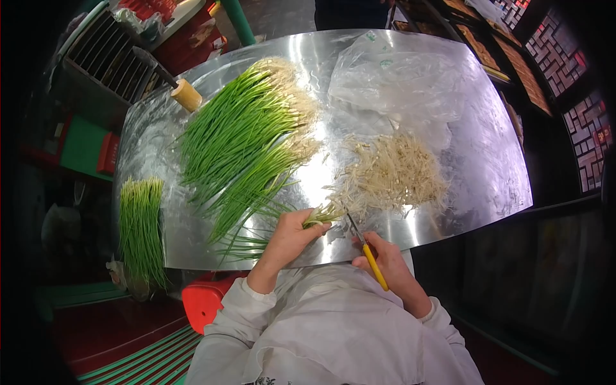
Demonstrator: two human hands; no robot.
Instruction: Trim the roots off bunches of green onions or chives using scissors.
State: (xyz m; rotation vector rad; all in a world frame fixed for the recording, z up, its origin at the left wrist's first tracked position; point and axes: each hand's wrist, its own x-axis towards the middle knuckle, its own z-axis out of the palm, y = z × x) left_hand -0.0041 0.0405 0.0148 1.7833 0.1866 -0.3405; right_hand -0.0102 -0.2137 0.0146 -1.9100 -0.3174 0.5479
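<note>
My left hand [291,236] grips a small bunch of thin spring onions [329,214], pale root ends pointing right, green leaves trailing left beneath the wrist. In my right hand [390,262] is a small cutting tool with a yellow handle [375,267]; whether knife or scissors is unclear. Its dark blade meets the bunch's root ends. Just beyond the blade lies a heap of cut, dry-looking roots [399,173]. A large pile of spring onions with roots [240,125] spreads across the table's left half. Another bunch, its root ends trimmed [141,226], overhangs the left edge.
The metal table [486,159] has a curved-looking near edge against my apron. Clear plastic sheeting [399,77] covers its far right. A cleaver with a wooden handle [186,95] lies at the far left edge. A red stool [202,303] stands below; a person [351,14] is opposite.
</note>
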